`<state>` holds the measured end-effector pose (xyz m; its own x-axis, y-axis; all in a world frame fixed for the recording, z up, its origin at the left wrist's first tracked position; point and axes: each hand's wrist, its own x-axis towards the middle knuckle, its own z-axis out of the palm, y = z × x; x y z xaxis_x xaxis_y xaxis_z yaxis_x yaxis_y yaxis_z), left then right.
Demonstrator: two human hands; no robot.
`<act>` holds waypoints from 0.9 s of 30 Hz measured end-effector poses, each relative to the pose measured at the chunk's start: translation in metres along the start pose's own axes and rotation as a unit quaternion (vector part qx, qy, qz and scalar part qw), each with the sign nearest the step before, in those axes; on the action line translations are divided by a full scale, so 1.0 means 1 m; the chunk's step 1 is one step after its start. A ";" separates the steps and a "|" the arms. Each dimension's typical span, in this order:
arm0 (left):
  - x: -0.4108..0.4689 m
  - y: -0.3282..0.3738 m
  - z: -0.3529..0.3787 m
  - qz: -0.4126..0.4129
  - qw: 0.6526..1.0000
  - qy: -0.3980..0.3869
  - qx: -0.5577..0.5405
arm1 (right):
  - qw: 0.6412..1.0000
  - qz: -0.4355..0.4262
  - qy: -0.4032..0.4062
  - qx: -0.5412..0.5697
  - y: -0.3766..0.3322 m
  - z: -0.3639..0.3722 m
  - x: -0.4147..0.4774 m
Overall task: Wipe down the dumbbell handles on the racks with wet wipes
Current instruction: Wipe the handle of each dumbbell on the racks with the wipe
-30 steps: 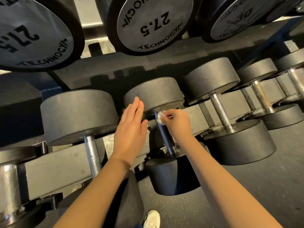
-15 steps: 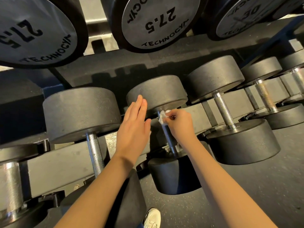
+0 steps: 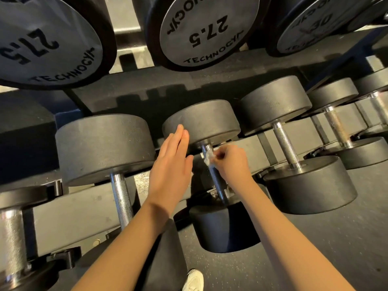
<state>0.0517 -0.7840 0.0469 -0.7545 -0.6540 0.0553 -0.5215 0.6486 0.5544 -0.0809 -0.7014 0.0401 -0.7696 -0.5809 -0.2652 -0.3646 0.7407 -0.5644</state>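
While the left hand (image 3: 170, 164) lies flat, wrist straight, forearm coming up from bottom ctr, its fingers (image 3: 181, 137) are straight and pressed together, tips touching the side of the far head of the matte black round-headed dumbbell (image 3: 201, 120) at frame ctr. Thumb sits out to the side, holding nothing.

The right hand (image 3: 233, 162) reaches in from lower right, wrist bent inward, fingers curled narrow and pinching a small white crumpled wet wipe (image 3: 207, 156) against the upper end of that dumbbell's knurled steel handle (image 3: 217, 181), just below the far head. Near head of the same dumbbell points toward the camera, lower ctr, smooth and dull.

The dumbbell sits on the lower tier of the grey metal rack (image 3: 73, 211), b/w two similar ones: a bigger one at left w/ a bright cross-hatched handle, another at right. More run off to the upper right edge.

Across the top of the frame, upper-tier dumbbells (image 3: 205, 28) show flat grey end plates marked 27.5 and 30. Dark speckled rubber floor (image 3: 315, 259) fills lower right; a white shoe (image 3: 194, 280) shows at the bottom edge.
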 end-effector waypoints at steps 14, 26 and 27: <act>0.000 0.001 0.000 0.002 1.000 0.001 0.008 | 1.000 -0.006 0.006 0.024 -0.002 0.000 0.007; -0.001 0.005 0.003 -0.019 1.000 0.003 0.000 | 0.999 -0.037 0.025 0.005 -0.002 0.000 0.009; -0.001 0.005 0.003 -0.020 1.000 0.003 -0.003 | 0.999 -0.032 0.028 0.012 -0.003 0.000 0.010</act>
<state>0.0483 -0.7791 0.0475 -0.7306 -0.6817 0.0389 -0.5481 0.6195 0.5620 -0.0874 -0.7091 0.0389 -0.7739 -0.6058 -0.1847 -0.4008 0.6941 -0.5979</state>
